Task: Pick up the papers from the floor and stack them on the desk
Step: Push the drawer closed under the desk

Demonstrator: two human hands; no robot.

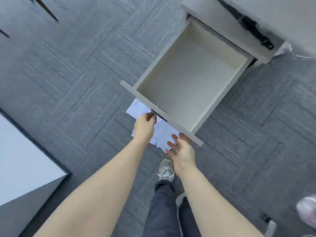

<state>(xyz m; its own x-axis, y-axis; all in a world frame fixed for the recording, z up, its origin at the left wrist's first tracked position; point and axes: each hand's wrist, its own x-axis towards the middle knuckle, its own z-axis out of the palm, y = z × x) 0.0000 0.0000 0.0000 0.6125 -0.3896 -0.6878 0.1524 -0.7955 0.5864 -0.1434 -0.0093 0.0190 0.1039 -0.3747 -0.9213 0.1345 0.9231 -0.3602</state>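
White papers [162, 132] lie scattered on the grey carpet, partly hidden under the front panel of a pulled-out drawer [191, 77]. My left hand [145, 125] is closed around the dark handle [158, 115] on the drawer front, above the papers. My right hand [181, 151] hovers with fingers spread just below the drawer front's right end, over the near edge of the papers, holding nothing. The drawer is light grey and nothing shows inside it.
The drawer belongs to a grey cabinet [213, 19] under a desk top [282, 17] at the upper right. A white-topped surface with a dark edge [22, 159] stands at the left. My shoe [165, 170] and legs are below the papers. A pink blurred object [307, 211] is at the right edge.
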